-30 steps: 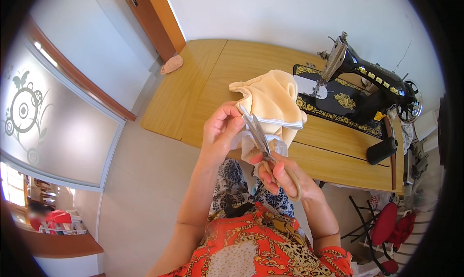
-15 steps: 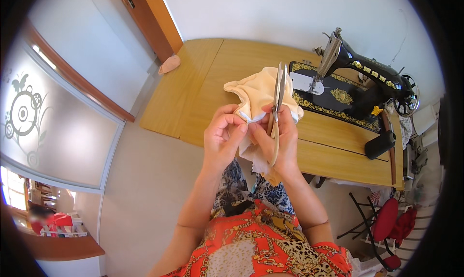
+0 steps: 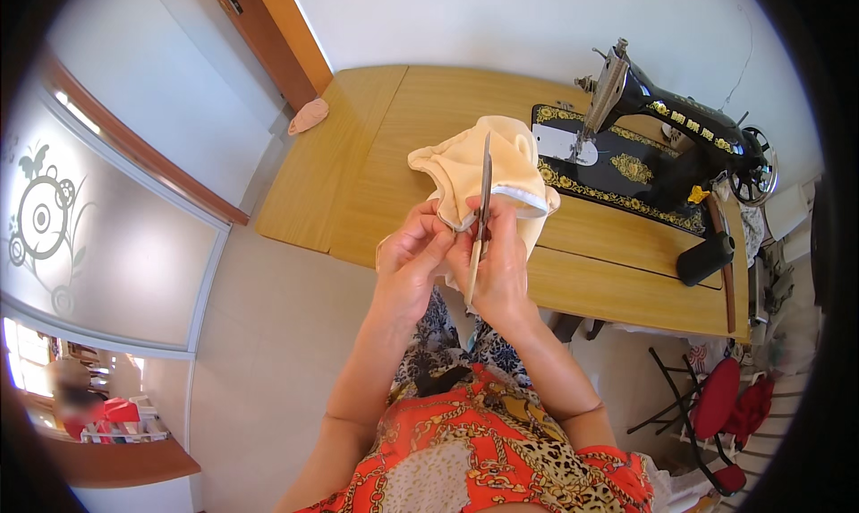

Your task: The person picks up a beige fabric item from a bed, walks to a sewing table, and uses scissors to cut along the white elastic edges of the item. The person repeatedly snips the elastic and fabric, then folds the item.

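A pale yellow cloth piece [image 3: 488, 150] with a white-edged opening lies over the near edge of the wooden table and up to my fingers. My left hand [image 3: 413, 260] is closed, pinching the cloth's edge between thumb and fingers. Right beside it, my right hand [image 3: 497, 260] is closed around a pair of scissors [image 3: 486, 177]. Their blades point up and away over the cloth and look nearly together. The right fingertips also meet the cloth's edge near the left ones; what exactly they pinch there is hidden.
A black sewing machine [image 3: 689, 123] with gold decoration stands to the right on the table [image 3: 358, 168]. Near it are a black thread cone [image 3: 705, 260] and a brown strip. A pink cloth bundle [image 3: 309, 116] sits at the far left corner. Red folding chairs [image 3: 716, 397] are lower right.
The scissors have swung to the left and more upright with my right hand. The cloth has turned, so its white-edged opening now shows to the right of the blades.
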### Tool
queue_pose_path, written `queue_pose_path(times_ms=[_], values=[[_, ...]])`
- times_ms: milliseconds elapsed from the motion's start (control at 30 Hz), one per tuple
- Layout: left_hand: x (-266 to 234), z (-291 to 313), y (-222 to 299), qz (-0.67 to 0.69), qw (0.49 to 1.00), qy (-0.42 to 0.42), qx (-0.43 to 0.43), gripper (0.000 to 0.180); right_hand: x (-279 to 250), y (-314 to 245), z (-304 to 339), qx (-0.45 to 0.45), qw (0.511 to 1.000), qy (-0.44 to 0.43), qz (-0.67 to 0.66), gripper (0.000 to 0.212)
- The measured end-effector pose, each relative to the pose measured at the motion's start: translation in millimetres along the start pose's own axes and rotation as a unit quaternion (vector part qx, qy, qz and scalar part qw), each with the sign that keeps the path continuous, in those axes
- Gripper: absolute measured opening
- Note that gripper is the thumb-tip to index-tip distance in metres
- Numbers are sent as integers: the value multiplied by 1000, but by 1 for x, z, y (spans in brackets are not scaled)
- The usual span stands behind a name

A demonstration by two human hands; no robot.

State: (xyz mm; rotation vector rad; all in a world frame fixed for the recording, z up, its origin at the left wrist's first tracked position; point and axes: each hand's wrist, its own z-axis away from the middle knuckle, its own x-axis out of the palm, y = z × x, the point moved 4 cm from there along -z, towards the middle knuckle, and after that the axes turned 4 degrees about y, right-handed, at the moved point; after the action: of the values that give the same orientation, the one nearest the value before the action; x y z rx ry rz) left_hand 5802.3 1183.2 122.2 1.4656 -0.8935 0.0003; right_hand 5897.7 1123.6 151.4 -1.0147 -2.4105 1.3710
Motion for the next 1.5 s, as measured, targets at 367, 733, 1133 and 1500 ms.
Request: queue_pose_path(times_ms=[367,733,1133,1500], values=[[-7,-7,11,26,999,1,45,6,-34,-7,12,210,898,-263,-283,50],[-2,-7,19,-135,975,7,177,3,-40,-11,29,264,874,-358,-198,73],[-3,-7,21,-162,969,1,186,4,-42,-4,32,281,850,-366,-255,70],[-5,-9,28,-226,958,-11,177,4,-46,-1,28,291,837,-375,-271,63]])
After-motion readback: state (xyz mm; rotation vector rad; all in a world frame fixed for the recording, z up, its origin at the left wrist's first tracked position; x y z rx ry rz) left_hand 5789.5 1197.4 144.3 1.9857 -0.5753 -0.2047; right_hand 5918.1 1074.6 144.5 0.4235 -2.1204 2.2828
